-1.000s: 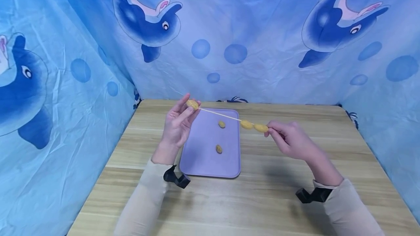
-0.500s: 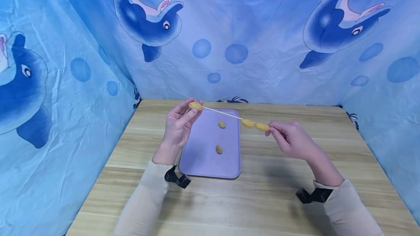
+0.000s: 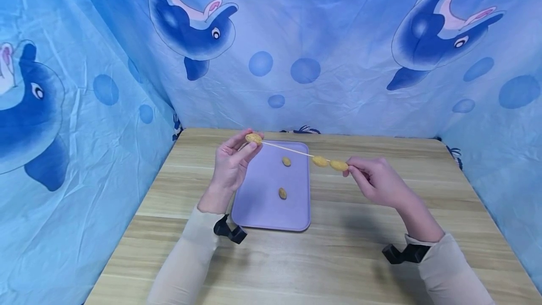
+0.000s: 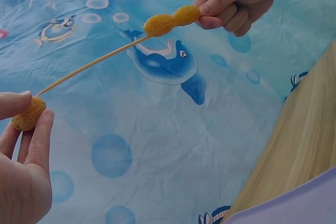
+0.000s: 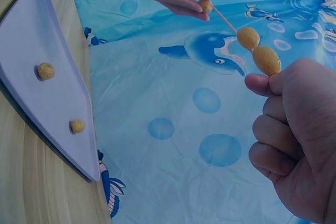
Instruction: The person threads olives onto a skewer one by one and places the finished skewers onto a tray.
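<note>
My left hand [image 3: 230,164] pinches a golden, wrinkled oval fruit piece [image 4: 30,114] between thumb and fingertips, above the tray's far left. The free end of a thin bamboo skewer [image 4: 92,64] meets this piece in the left wrist view. Two more golden pieces sit side by side on the skewer, a near one [image 5: 266,60] and a farther one [image 5: 248,38]. My right hand [image 3: 374,180] grips the skewer's other end with thumb and index finger, right up against the near piece. Its other fingers are curled in, and they hide that end.
A lavender tray [image 3: 258,211] lies on the wooden table [image 3: 338,267] below the hands. Two loose golden pieces rest on it, one toward the back [image 3: 286,161] and one nearer the front [image 3: 282,193]. Blue dolphin-print curtains [image 3: 338,93] enclose the table's back and sides.
Over the last second my left hand has shifted slightly right and down with its fruit piece, toward the skewer. The right hand and skewer have barely moved.
</note>
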Demonstrator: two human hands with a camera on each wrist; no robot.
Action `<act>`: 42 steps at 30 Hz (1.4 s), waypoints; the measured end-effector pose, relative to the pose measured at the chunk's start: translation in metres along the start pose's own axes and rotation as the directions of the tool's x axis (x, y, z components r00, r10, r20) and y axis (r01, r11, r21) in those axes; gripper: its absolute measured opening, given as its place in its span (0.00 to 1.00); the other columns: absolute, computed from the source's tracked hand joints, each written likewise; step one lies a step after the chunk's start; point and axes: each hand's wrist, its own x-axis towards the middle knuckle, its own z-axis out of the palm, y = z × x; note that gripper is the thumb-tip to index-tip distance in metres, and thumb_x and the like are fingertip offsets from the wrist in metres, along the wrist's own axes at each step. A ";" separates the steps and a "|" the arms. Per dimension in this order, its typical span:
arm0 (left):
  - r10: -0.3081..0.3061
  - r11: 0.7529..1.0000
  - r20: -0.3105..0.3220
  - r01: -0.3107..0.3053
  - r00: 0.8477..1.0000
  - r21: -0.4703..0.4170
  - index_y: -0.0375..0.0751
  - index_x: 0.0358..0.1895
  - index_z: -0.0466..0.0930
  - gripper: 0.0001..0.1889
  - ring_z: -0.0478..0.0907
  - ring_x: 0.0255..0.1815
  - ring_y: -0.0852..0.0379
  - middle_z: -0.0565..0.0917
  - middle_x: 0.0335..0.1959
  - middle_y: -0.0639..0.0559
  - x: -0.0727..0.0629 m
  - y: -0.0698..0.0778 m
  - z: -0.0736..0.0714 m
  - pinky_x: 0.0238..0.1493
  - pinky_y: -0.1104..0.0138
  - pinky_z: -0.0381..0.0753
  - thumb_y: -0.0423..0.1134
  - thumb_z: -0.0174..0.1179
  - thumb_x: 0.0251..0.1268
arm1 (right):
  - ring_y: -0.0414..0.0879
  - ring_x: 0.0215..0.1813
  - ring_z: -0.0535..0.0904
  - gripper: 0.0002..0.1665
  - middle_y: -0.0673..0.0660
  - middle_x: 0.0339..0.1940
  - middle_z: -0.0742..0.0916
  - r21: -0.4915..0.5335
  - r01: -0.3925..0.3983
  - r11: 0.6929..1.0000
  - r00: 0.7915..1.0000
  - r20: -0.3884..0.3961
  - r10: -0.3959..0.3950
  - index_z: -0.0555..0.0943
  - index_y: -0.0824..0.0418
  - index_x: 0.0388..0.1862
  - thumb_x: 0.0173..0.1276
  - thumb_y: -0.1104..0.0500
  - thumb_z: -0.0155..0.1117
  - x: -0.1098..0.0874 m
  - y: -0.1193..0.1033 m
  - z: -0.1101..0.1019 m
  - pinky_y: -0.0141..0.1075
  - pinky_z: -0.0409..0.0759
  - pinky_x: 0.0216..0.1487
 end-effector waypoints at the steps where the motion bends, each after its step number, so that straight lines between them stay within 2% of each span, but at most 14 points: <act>1: -0.003 1.000 0.000 0.003 1.000 0.001 0.45 0.51 0.92 0.21 0.92 0.53 0.53 0.93 0.47 0.48 0.000 0.000 0.000 0.57 0.66 0.92 0.15 0.61 0.68 | 0.21 0.19 0.52 0.19 0.40 0.14 0.67 0.000 -0.004 1.000 1.000 0.002 0.004 0.84 0.53 0.35 0.72 0.77 0.61 0.000 0.000 0.000 0.19 0.55 0.14; 17: -0.017 0.997 0.005 0.017 1.000 0.075 0.50 0.50 0.93 0.25 0.91 0.53 0.55 0.93 0.48 0.51 -0.002 -0.002 0.002 0.58 0.66 0.92 0.14 0.58 0.69 | 0.21 0.19 0.51 0.20 0.40 0.15 0.67 0.005 -0.014 1.000 1.000 0.028 0.014 0.84 0.52 0.35 0.72 0.77 0.60 0.000 -0.007 0.002 0.19 0.55 0.13; 23: 0.006 0.989 -0.016 -0.004 1.000 0.151 0.48 0.48 0.93 0.27 0.92 0.50 0.56 0.94 0.46 0.48 0.000 -0.005 -0.001 0.57 0.65 0.92 0.11 0.55 0.67 | 0.22 0.18 0.52 0.19 0.39 0.16 0.68 -0.010 -0.012 1.000 0.999 0.037 0.013 0.85 0.52 0.35 0.72 0.77 0.61 0.002 -0.009 0.005 0.18 0.55 0.14; 27: 0.026 0.978 -0.006 -0.024 1.000 0.207 0.50 0.47 0.93 0.27 0.93 0.47 0.58 0.94 0.45 0.50 -0.001 -0.007 -0.002 0.56 0.64 0.92 0.12 0.57 0.66 | 0.23 0.19 0.52 0.19 0.40 0.16 0.68 -0.009 0.004 1.000 0.999 0.037 -0.004 0.85 0.53 0.36 0.71 0.77 0.61 0.003 -0.008 0.007 0.18 0.55 0.15; 32: 0.022 0.969 -0.010 -0.019 1.000 0.245 0.51 0.46 0.93 0.26 0.93 0.47 0.59 0.94 0.46 0.51 -0.003 -0.008 -0.001 0.54 0.65 0.93 0.12 0.59 0.66 | 0.23 0.19 0.53 0.18 0.40 0.16 0.68 -0.010 0.012 1.000 0.999 0.032 -0.012 0.86 0.54 0.37 0.71 0.77 0.61 0.003 -0.007 0.009 0.18 0.56 0.15; 36: 0.015 0.965 -0.011 -0.012 1.000 0.263 0.51 0.46 0.93 0.26 0.93 0.47 0.58 0.94 0.46 0.51 -0.004 -0.007 0.001 0.55 0.66 0.93 0.13 0.59 0.66 | 0.23 0.19 0.53 0.19 0.40 0.16 0.68 -0.010 0.012 1.000 1.000 0.026 -0.012 0.86 0.54 0.37 0.72 0.77 0.61 0.003 -0.007 0.011 0.18 0.56 0.15; 42: 0.008 0.972 -0.027 -0.001 1.000 0.237 0.49 0.46 0.93 0.25 0.93 0.46 0.58 0.94 0.44 0.51 -0.005 -0.008 0.002 0.54 0.66 0.93 0.13 0.60 0.66 | 0.23 0.20 0.54 0.17 0.40 0.17 0.69 -0.021 0.021 1.000 0.999 0.032 -0.021 0.86 0.55 0.38 0.73 0.76 0.61 0.005 -0.007 0.015 0.18 0.57 0.15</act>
